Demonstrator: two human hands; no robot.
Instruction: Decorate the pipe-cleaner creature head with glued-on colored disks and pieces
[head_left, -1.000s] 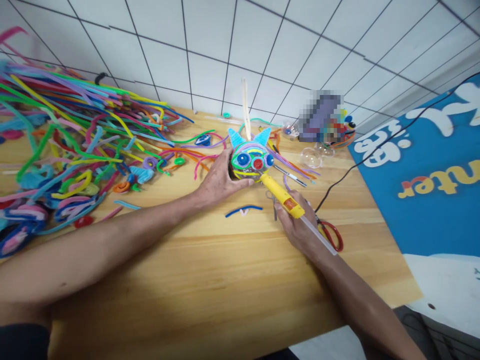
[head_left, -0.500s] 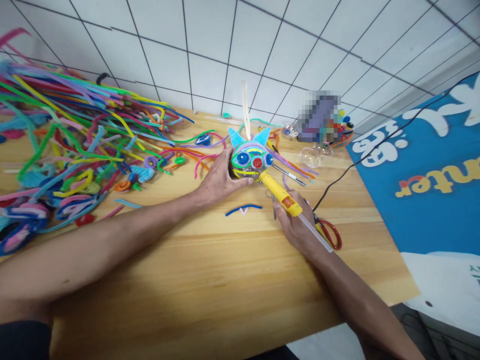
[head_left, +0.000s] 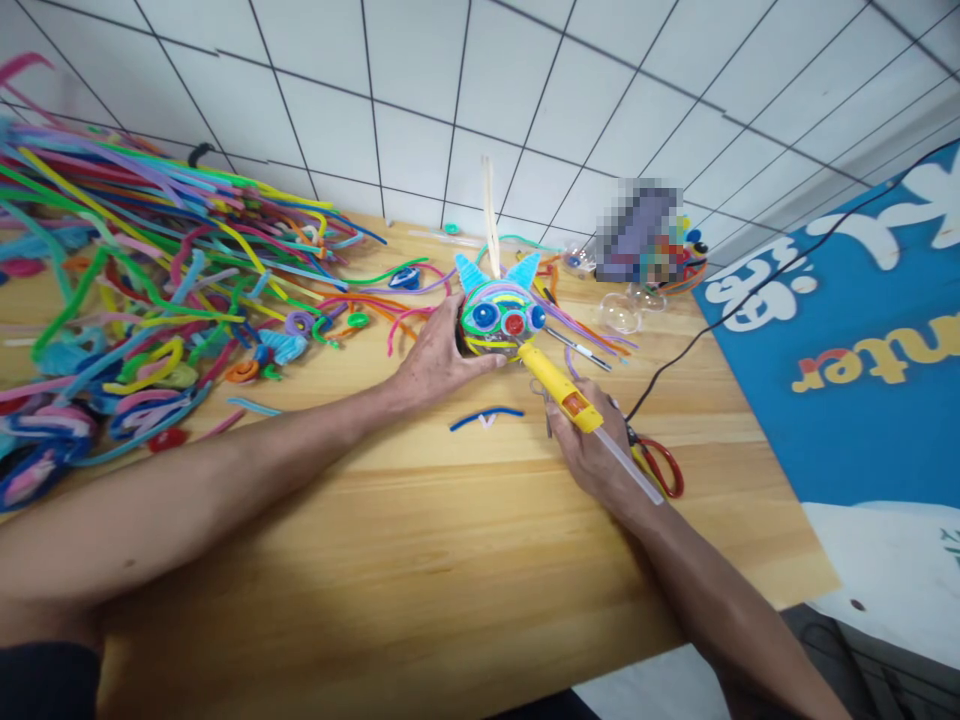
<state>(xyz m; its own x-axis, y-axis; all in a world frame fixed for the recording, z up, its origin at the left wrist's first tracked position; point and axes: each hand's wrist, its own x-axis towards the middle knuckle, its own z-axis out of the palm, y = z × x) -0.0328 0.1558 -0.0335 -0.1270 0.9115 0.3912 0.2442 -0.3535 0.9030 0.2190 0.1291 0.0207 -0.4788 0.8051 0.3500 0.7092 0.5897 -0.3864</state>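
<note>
My left hand (head_left: pixel 439 350) is closed around the left side of a round pipe-cleaner animal head (head_left: pixel 496 298). The head has light blue pointed ears, blue eyes, a red nose and bands of green, yellow and purple. My right hand (head_left: pixel 589 440) grips a yellow hot glue gun (head_left: pixel 559 385), with a clear glue stick (head_left: pixel 630 468) poking out of its back. The gun's nozzle is at the lower front of the head, below the nose; whether it touches cannot be made out. A blue pipe-cleaner piece (head_left: pixel 491 412) and a small pink V-shaped piece (head_left: pixel 486 422) lie in front.
A heap of coloured pipe cleaners (head_left: pixel 150 260) covers the table's left side. Red-handled scissors (head_left: pixel 660 468) lie beside my right wrist. Clear plastic balls (head_left: pixel 621 313) stand at the back right. A black cord (head_left: pixel 701 325) runs to the right, past a blue printed board (head_left: pixel 855 380).
Hardly anything differs. Both hands, the animal head and the glue gun hold their places; the view has shifted very slightly.
</note>
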